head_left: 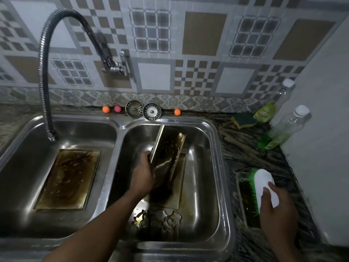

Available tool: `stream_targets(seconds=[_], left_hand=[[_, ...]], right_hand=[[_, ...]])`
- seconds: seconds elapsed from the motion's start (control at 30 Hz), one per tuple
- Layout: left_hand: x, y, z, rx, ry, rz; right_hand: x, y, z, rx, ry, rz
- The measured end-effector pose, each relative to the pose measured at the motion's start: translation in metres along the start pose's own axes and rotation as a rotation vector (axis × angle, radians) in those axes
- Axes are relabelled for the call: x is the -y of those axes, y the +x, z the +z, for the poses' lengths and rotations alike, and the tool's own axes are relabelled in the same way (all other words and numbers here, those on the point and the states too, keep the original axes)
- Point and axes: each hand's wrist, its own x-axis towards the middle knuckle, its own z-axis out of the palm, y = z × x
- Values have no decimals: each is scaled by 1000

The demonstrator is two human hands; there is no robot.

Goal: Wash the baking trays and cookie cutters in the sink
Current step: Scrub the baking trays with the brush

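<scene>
Washing seems barely begun: the left hand [145,167] is gripping a grimy rectangular metal baking tray [166,148] tilted in the right basin [202,190], the right hand [275,207] is grasping a white green-bristled brush [264,184], and the metal cookie cutters [156,218] are lying unwashed.

I see a flexible tap hose [43,72] arching from the tiled wall [205,33]. Along the wall's foot a dull strainer [134,109] touches a shiny strainer [151,111], with an orange ball [106,109] and a pink ball [117,108] to their left and a second orange ball [177,112] to their right. A sponge [243,120] lies near a far bottle [267,110] and a near bottle [283,129], both holding green liquid.
</scene>
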Motion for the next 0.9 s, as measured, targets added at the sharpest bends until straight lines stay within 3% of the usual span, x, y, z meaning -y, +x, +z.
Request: stream_targets(seconds=[0.3,0.47,0.63,0.8,0.9], left_hand=[[-41,-24,-55,-107,-221,259],[-67,-26,-67,-254,-235,423],[-82,-37,-69,-325,-330,454],[-82,-35,-77,-361,-425,434],[-74,-29,-87,-352,-453,435]], right_hand=[[98,13,7,-90,307,-243],[186,8,55,3,479,-417],[246,2,92,80,461,-507],[264,-15,110,96,372,-641],[262,-7,108,68,373,-583]])
